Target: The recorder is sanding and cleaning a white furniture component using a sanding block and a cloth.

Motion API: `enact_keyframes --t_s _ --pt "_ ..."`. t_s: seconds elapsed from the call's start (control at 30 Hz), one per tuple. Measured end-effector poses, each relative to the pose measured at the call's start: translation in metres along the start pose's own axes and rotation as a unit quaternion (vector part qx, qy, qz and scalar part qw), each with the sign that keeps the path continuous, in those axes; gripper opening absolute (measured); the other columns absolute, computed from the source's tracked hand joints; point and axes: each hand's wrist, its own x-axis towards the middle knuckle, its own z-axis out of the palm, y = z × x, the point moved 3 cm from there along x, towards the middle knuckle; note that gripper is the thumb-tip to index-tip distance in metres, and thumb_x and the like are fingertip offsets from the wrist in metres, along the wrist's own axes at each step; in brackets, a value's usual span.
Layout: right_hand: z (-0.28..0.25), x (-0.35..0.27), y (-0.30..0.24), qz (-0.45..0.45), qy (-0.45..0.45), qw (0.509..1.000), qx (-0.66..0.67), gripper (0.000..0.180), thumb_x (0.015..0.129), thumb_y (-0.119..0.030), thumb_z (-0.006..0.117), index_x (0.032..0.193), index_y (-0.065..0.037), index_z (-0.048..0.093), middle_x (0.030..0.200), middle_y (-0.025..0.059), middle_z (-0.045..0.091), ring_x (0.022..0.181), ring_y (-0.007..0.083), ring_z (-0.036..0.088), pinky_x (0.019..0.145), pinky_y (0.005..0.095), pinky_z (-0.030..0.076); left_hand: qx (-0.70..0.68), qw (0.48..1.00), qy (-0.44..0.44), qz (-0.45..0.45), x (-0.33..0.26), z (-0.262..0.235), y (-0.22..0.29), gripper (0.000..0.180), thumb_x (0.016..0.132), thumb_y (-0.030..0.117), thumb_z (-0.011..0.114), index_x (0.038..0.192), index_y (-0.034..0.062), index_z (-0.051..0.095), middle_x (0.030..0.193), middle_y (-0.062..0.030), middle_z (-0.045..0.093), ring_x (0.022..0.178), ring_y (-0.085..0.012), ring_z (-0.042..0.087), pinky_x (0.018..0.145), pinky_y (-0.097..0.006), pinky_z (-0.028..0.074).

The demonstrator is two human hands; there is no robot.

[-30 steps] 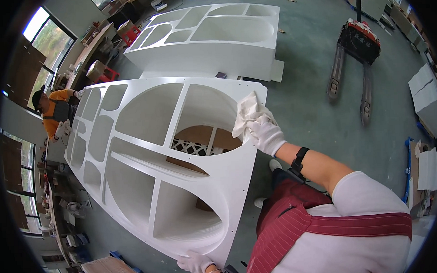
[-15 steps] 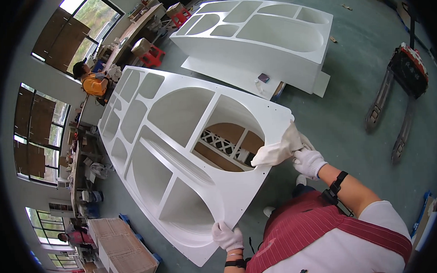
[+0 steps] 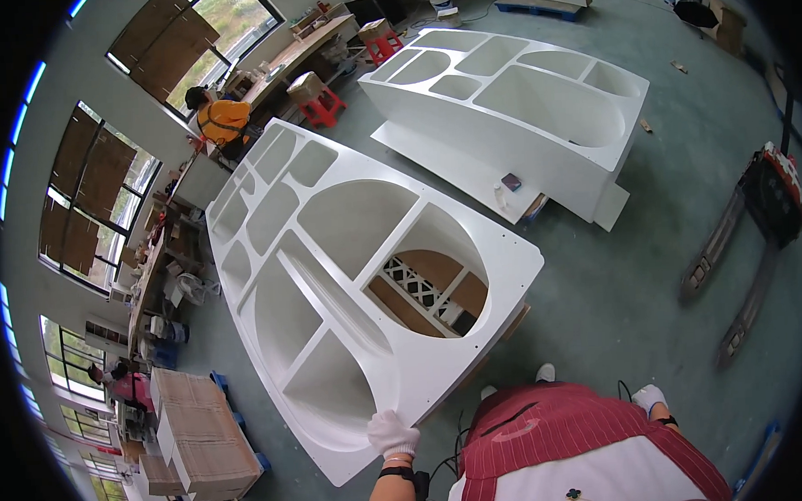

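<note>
The large glossy white cabinet frame with rounded openings (image 3: 423, 365) lies near, left of centre; it looks fully assembled, though how much is left to do on it cannot be told; the white-gloved left hand (image 3: 392, 434) reaches forward onto its near edge, fingers bent against it, whether clamped I cannot tell; the white-gloved right hand (image 3: 649, 398) is low at the right, well apart from it, its fingers too small to read.

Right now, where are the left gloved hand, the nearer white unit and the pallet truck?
Left gloved hand (image 3: 393, 434): head view, back of the hand.
Nearer white unit (image 3: 427, 364): head view, its bare upper face.
Pallet truck (image 3: 768, 201): head view, its dark body.
</note>
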Motion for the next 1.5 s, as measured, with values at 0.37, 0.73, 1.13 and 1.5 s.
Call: enact_keyframes --t_s 0.37,0.73,1.13,1.5 --pt "-0.006 0.019 -0.052 -0.078 -0.047 0.995 0.028 0.031 0.089 -0.03 0.07 0.11 -0.008 0.078 0.109 0.0172 0.076 0.101 0.0352 0.07 0.081 0.0443 0.057 -0.038 0.999 0.033 0.012 -0.002 0.003 -0.006 0.027 0.068 0.027 0.08 0.088 0.0084 0.078 0.097 -0.0187 0.073 0.093 -0.0375 0.073 0.083 -0.045 0.06" --pt "-0.079 0.047 -0.198 -0.174 -0.03 0.98 0.088 0.026 0.091 -0.025 0.073 0.11 -0.008 0.074 0.102 0.0152 0.075 0.086 0.0295 0.067 0.071 0.0413 0.055 -0.105 0.993 0.041 0.023 -0.01 0.008 -0.015 0.025 0.082 0.027 0.07 0.102 0.0108 0.073 0.106 -0.0156 0.072 0.1 -0.0361 0.071 0.086 -0.047 0.057" --pt "-0.098 0.04 -0.206 -0.205 -0.048 0.966 0.151 0.023 0.092 -0.02 0.075 0.11 -0.008 0.07 0.094 0.013 0.073 0.069 0.0233 0.063 0.059 0.038 0.052 -0.114 0.99 0.083 0.028 -0.011 0.014 -0.015 0.024 0.08 0.031 0.073 0.093 0.011 0.075 0.096 -0.0154 0.074 0.094 -0.0364 0.073 0.082 -0.048 0.058" --pt "-0.211 0.007 -0.353 -0.45 -0.079 0.716 0.527 0.038 0.101 -0.01 0.061 0.138 -0.001 0.058 0.108 0.0046 0.06 0.089 0.0154 0.063 0.079 0.0318 0.058 -0.106 0.992 0.064 0.016 -0.016 0.022 -0.011 0.026 0.08 0.026 0.07 0.103 0.0139 0.074 0.105 -0.0127 0.072 0.099 -0.0338 0.07 0.082 -0.044 0.058"
